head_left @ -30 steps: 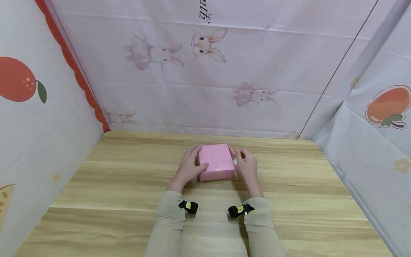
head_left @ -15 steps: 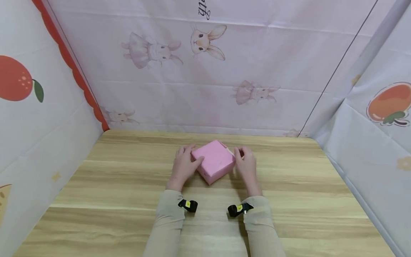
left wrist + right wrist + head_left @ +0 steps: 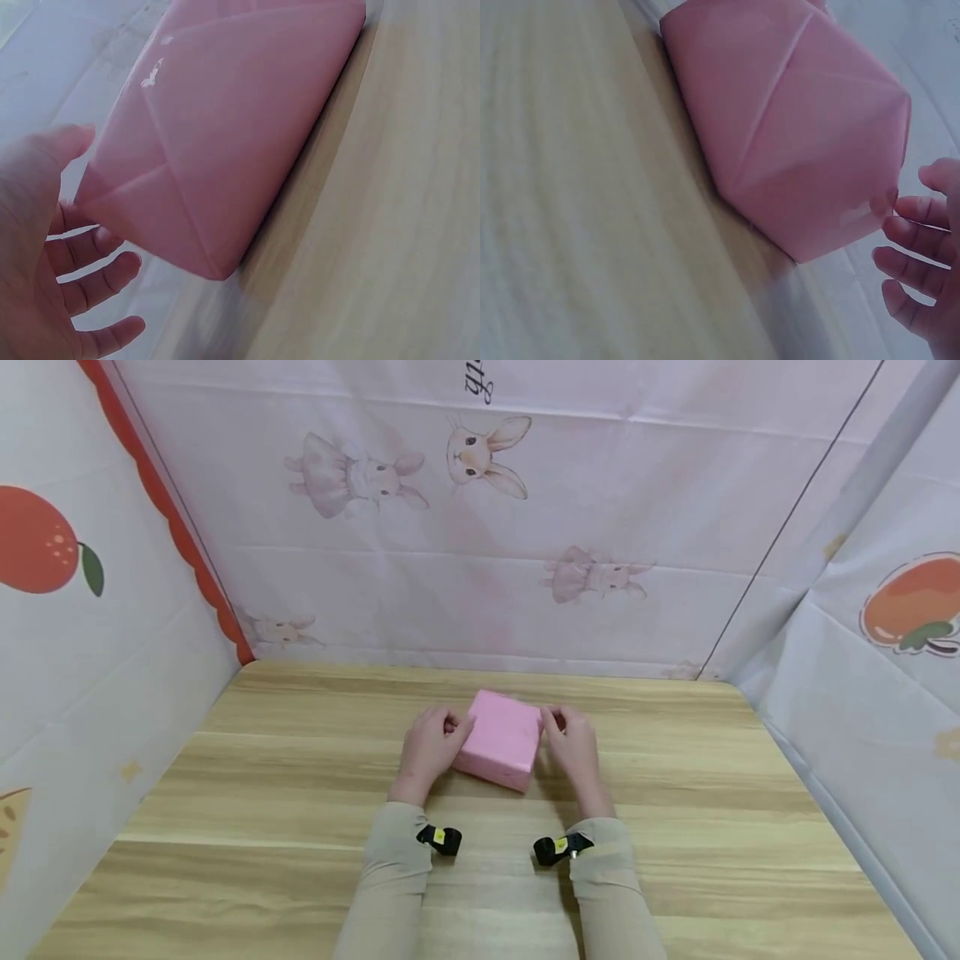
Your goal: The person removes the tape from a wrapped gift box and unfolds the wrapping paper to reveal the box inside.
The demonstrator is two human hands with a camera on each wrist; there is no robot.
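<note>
A pink paper-covered box (image 3: 501,727) sits on the table at an angle, between the two hands. My left hand (image 3: 427,750) is at its left corner. In the left wrist view the thumb and index finger lie at either side of that corner, and the other fingers curl loosely. My right hand (image 3: 573,745) is by the far right corner. In the right wrist view an index fingertip touches the box's edge (image 3: 892,212), while the thumb stands slightly apart. Folded seams cross the box's sides, and small pale scuffs (image 3: 154,73) mark one edge. Its far side is hidden.
A wood-grain table (image 3: 262,793) spreads around the box. Cloth walls (image 3: 420,593) with rabbit and fruit prints rise behind and at both sides. A small black camera (image 3: 442,841) is strapped to each sleeve.
The box has turned counterclockwise, seen from above, and its partly open right side has swung out of sight to the back. My left hand has drawn back from the box's top to its corner.
</note>
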